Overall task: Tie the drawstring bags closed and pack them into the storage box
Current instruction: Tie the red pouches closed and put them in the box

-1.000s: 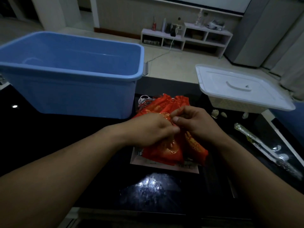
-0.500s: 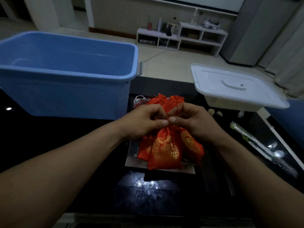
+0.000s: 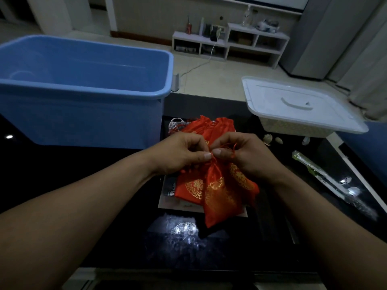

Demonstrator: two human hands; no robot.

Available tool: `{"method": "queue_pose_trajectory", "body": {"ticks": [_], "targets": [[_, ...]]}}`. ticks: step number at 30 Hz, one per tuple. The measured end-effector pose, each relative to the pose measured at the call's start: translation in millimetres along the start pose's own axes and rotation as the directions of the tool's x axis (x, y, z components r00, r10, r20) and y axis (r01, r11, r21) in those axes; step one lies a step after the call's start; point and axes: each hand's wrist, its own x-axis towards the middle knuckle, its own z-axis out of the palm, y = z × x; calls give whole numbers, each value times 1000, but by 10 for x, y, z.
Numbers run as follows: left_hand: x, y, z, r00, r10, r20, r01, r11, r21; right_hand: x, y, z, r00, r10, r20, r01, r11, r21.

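Single head-worn view, facing forward and down, near the table (image 3: 62, 164)

Table (image 3: 62, 168): dark, glossy.
Box (image 3: 83, 114): blue, far left.
Basket (image 3: 297, 127): white-lidded, far right.
Sheet (image 3: 167, 203): pale, centre, under the bags (image 3: 191, 186).
Wrapper (image 3: 326, 181): long, clear, right side.
Bits (image 3: 268, 139): small, pale, perhaps shells, beside basket.

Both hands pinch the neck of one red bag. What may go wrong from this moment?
1. The thin drawstring looped at the right hand may slip in this dim light, so the neck of the red bag, pinched by the left hand, could reopen.
2. The bag hangs over the other red bags; their cords might tangle.
3. The blue storage box has a high wall; a loose knot may open on the way over it.
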Motion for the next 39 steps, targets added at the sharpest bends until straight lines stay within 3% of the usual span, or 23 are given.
{"method": "queue_pose_trajectory", "body": {"ticks": [7,14,17,27,35,39], "targets": [[-7,-23,-21,998,-21,56,24,998,-53,18,35,16,1000,-4,-30,1,997,-78],[44,-57,56,993,-118,15,116,931,-345,16,6,89,992,-72,-100,63,994,-90],[43,-63,66,994,-109,23,110,915,-388,16,-13,111,991,-81,-108,72,994,-87],[38,-20,50,994,-108,-5,104,971,-213,-4,-8,104,993,-44,-107,40,999,-35],[29,12,62,996,-90,-5,87,971,-223,0,114,52,987,153,52,-162,924,346],[30,29,48,997,-67,-44,57,977,-206,-6,156,14,981,173,82,-191,910,367]]}}
